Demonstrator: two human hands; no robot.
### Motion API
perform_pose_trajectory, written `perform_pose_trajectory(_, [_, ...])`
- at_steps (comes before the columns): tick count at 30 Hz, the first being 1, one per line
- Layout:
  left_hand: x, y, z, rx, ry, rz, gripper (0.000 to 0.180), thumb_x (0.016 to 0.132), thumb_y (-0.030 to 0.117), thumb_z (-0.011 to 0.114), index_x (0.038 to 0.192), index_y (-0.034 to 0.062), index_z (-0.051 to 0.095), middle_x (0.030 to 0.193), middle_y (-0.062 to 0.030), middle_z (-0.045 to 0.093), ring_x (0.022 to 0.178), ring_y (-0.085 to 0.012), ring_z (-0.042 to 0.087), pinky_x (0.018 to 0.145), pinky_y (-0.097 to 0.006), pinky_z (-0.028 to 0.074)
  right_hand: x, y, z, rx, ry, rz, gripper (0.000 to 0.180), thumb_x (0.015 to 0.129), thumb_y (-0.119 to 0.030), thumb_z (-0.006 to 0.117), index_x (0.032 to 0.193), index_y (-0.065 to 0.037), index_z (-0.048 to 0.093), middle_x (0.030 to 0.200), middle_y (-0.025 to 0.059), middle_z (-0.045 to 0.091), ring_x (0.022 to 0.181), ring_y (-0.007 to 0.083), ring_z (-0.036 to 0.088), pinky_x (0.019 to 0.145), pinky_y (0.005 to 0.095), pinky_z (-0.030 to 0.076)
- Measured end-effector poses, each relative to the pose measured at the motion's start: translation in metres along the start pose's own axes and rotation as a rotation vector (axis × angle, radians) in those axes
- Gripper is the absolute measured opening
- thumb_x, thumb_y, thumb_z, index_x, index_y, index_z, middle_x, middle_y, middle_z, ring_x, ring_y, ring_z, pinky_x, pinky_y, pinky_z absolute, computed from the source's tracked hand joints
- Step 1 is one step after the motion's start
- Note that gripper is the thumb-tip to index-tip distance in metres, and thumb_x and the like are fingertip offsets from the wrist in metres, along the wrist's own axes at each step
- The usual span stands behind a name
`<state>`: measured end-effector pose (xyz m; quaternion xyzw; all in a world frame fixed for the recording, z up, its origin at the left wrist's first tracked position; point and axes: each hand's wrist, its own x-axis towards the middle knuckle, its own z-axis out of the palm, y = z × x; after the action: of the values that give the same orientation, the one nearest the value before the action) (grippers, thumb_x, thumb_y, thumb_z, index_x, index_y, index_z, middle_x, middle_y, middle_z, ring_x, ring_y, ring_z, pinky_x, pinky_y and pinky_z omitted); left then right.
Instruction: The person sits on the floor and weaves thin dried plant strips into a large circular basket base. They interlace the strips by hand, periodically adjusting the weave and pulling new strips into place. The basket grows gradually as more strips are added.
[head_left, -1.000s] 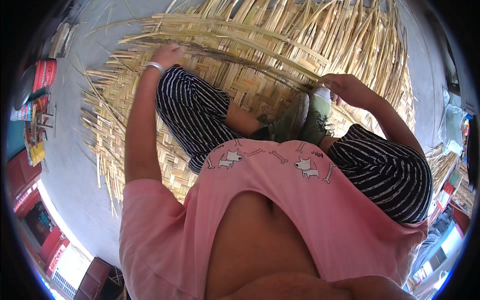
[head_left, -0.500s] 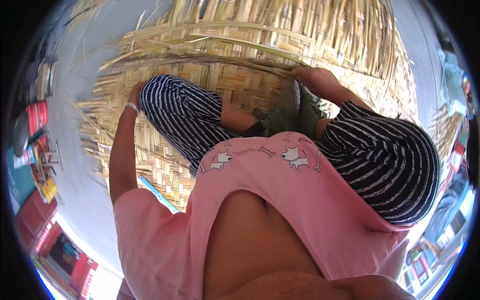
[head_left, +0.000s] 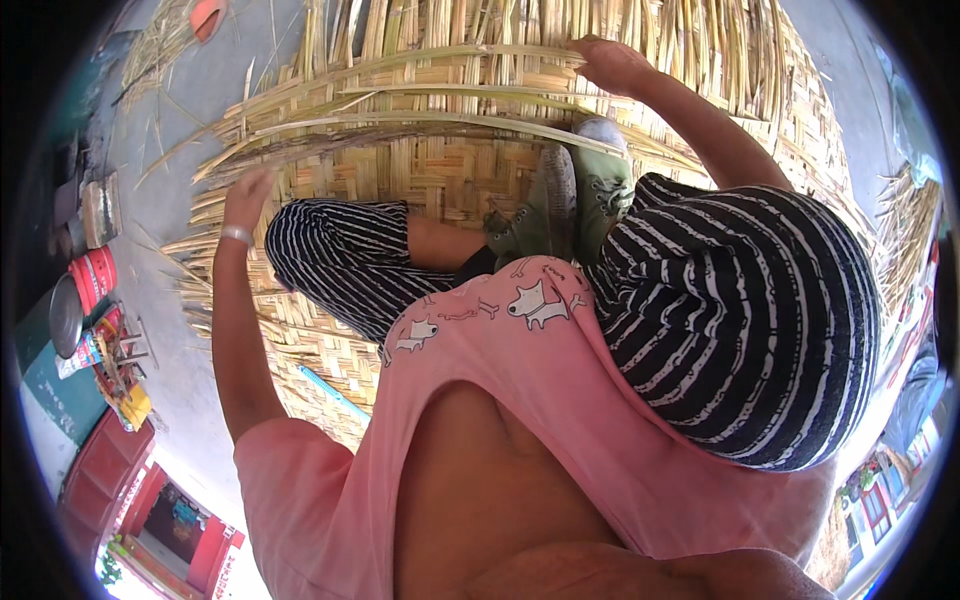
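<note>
A woven mat of pale, straw-coloured flat strips [head_left: 440, 178] lies under me, its left and far edges ending in loose strip ends. Several long, narrow strips [head_left: 400, 92] run crosswise over its far part. My right hand [head_left: 612, 66] is stretched out to the far side, its fingers closed at the right end of one crosswise strip. Beside the mat's left edge, my left hand [head_left: 248, 196] hovers near the strips' left ends, its fingers loosely extended and somewhat blurred, holding nothing I can see. My green shoes [head_left: 578, 195] rest on the mat between the hands.
A light blue stick-like tool [head_left: 335, 392] lies on the mat by my left side. Grey floor [head_left: 180, 260] borders the mat. Farther left stand a red bucket [head_left: 92, 280] and a metal bowl [head_left: 66, 316]. Loose straw [head_left: 905, 225] lies at the right.
My right hand has moved away from me, from beside the shoes to a farther strip. My left hand has come out from behind the knee. The crosswise strips are spread farther apart.
</note>
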<state>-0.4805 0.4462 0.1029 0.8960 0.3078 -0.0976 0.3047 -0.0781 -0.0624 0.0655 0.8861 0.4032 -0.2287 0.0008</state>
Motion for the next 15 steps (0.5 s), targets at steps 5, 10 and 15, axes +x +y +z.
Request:
perform_pose_trajectory(5, [0.066,0.215,0.05,-0.05,-0.175,0.233,0.033,0.1,0.033,0.066,0.115,0.0041,0.073,0.107,-0.0069,0.075,0.097,-0.0172,0.068,0.093,-0.033,0.054,0.036,0.015,0.01,0.084,-0.079,0.083,0.035,0.099,-0.037,0.066,0.126,-0.015,0.067,0.137,0.0114,0.065,0.115,0.0276,0.068,0.1,0.0423,0.054])
perform_pose_trajectory(10, [0.111,0.347,0.119,0.231,-0.588,0.257,0.033,0.106,0.03,0.054,0.122,0.0057,0.07,0.12,-0.0122,0.073,0.108,-0.0223,0.07,0.099,-0.037,0.055,0.006,-0.006,-0.013,0.155,0.084,0.091,0.026,0.103,-0.038,0.059,0.112,-0.015,0.069,0.098,0.0093,0.066,0.072,0.0172,0.062,0.057,0.0319,0.055])
perform_pose_trajectory(15, [0.18,0.335,0.191,-0.189,-0.268,0.161,0.036,0.107,0.019,0.05,0.136,0.0021,0.06,0.123,-0.015,0.071,0.11,-0.0251,0.07,0.095,-0.037,0.058,0.002,-0.007,0.0,0.299,0.322,0.157,0.027,0.099,-0.036,0.062,0.1,-0.009,0.065,0.094,0.012,0.068,0.082,0.0297,0.069,0.081,0.0454,0.057])
